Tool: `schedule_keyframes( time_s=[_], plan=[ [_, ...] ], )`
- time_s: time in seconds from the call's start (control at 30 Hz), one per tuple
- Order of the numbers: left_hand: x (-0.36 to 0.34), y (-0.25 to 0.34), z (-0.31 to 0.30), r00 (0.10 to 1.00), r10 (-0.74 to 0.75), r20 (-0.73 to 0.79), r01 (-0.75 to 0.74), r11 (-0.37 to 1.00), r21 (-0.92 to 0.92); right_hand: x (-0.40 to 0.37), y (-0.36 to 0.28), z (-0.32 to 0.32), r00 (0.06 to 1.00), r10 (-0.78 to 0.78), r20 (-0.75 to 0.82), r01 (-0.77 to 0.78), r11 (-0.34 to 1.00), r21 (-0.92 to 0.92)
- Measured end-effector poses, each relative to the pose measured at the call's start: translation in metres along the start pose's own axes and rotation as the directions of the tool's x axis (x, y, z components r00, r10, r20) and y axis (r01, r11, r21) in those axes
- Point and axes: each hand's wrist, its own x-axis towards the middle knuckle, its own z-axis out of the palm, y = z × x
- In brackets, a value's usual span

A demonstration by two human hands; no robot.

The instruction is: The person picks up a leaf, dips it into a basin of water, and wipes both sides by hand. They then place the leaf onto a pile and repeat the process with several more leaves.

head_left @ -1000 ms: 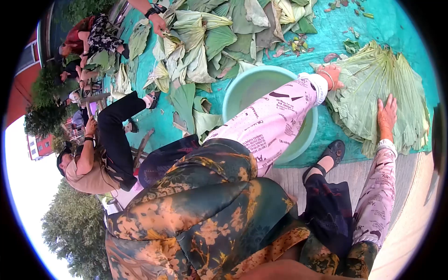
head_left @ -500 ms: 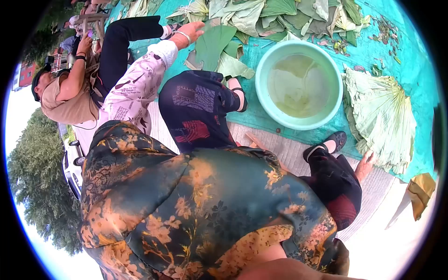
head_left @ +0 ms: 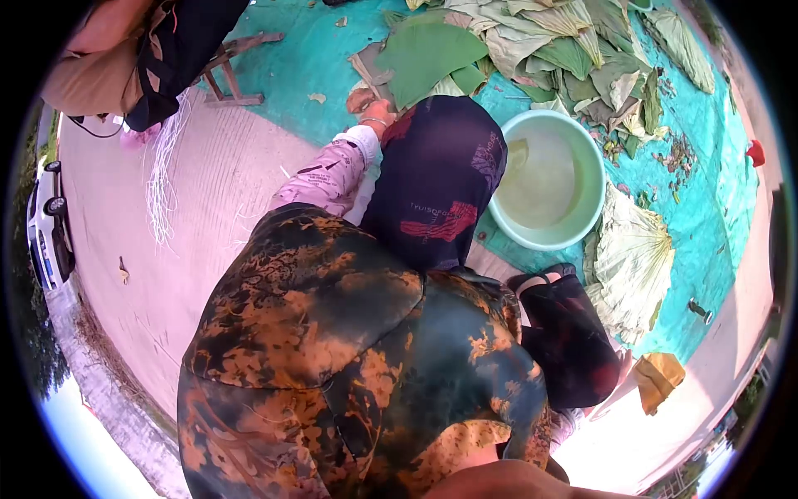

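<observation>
My left hand (head_left: 380, 115), below a pink printed sleeve, reaches down past my knee to the edge of the turquoise sheet. Its fingers look curled around a small reddish-brown thing (head_left: 360, 101) that I cannot make out. Just beyond it lies a broad green leaf (head_left: 431, 55), with brown leaf pieces along its near side. Of my right hand (head_left: 624, 358), only a sliver shows behind my dark trouser knee; its fingers are hidden. The nearest thing to it is a pale, pleated dried leaf (head_left: 633, 264). A light green basin (head_left: 593, 179) holding cloudy water stands between my feet and the leaf pile.
A heap of large leaves (head_left: 532, 41) covers the sheet's (head_left: 316, 50) far part. Leaf scraps (head_left: 677, 158) lie right of the basin. At left are a person's dark trouser leg (head_left: 195, 37), a wooden stool (head_left: 235, 71) and white strings (head_left: 164, 179). Brown paper (head_left: 659, 381) lies right.
My view has swung left and down. My left hand has gone from stretched out above the leaves to lower at the sheet's edge. My right hand has drawn back from the pleated leaf.
</observation>
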Motion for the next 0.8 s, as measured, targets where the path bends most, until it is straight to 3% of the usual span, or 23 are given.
schedule_keyframes(
  time_s=[0.07, 0.13, 0.17, 0.23, 0.33, 0.37, 0.43, 0.5, 0.57, 0.67, 0.7, 0.8],
  plan=[
    [-0.008, 0.007, -0.007, 0.992, -0.085, 0.094, 0.103, 0.972, -0.212, 0.005, -0.073, 0.004, 0.990, -0.139, -0.034, 0.128, 0.968, -0.217],
    [-0.002, 0.009, 0.008, 0.993, -0.106, 0.060, 0.115, 0.975, -0.190, 0.003, -0.132, 0.016, 0.962, -0.271, 0.026, 0.268, 0.926, -0.266],
    [0.000, 0.007, 0.011, 0.992, -0.120, 0.028, 0.122, 0.986, -0.113, 0.002, -0.158, 0.023, 0.968, -0.251, 0.013, 0.248, 0.945, -0.212],
    [0.012, -0.001, 0.018, 0.990, -0.136, -0.035, 0.137, 0.989, 0.048, -0.008, -0.214, 0.040, 0.934, -0.335, 0.122, 0.356, 0.898, -0.261],
    [0.070, -0.037, 0.074, 0.985, -0.172, 0.006, 0.164, 0.947, 0.278, -0.025, -0.274, 0.071, 0.895, -0.393, 0.214, 0.438, 0.867, -0.239],
    [0.058, -0.023, 0.054, 0.955, -0.298, 0.010, 0.294, 0.947, 0.126, -0.028, -0.286, 0.079, 0.878, -0.413, 0.242, 0.464, 0.858, -0.219],
    [0.063, -0.025, 0.049, 0.968, -0.248, 0.045, 0.229, 0.940, 0.252, -0.029, -0.297, 0.098, 0.858, -0.441, 0.262, 0.491, 0.855, -0.168],
    [0.045, 0.003, 0.018, 0.939, -0.338, 0.070, 0.324, 0.933, 0.159, -0.021, -0.292, 0.111, 0.825, -0.484, 0.293, 0.537, 0.833, -0.135],
    [0.011, 0.053, -0.025, 0.835, -0.531, 0.140, 0.548, 0.823, -0.147, -0.016, -0.283, 0.131, 0.813, -0.482, 0.326, 0.540, 0.834, -0.116],
    [0.037, 0.018, -0.002, 0.813, -0.329, 0.480, 0.556, 0.685, -0.471, -0.013, -0.268, 0.153, 0.803, -0.462, 0.377, 0.518, 0.853, -0.057],
    [0.040, 0.028, -0.009, 0.763, -0.468, 0.445, 0.639, 0.648, -0.414, -0.013, -0.266, 0.157, 0.789, -0.475, 0.391, 0.557, 0.821, -0.127],
    [0.017, 0.062, -0.036, 0.840, -0.494, 0.225, 0.382, 0.242, -0.892, -0.026, -0.283, 0.160, 0.770, -0.497, 0.401, 0.588, 0.796, -0.144]
  ],
)
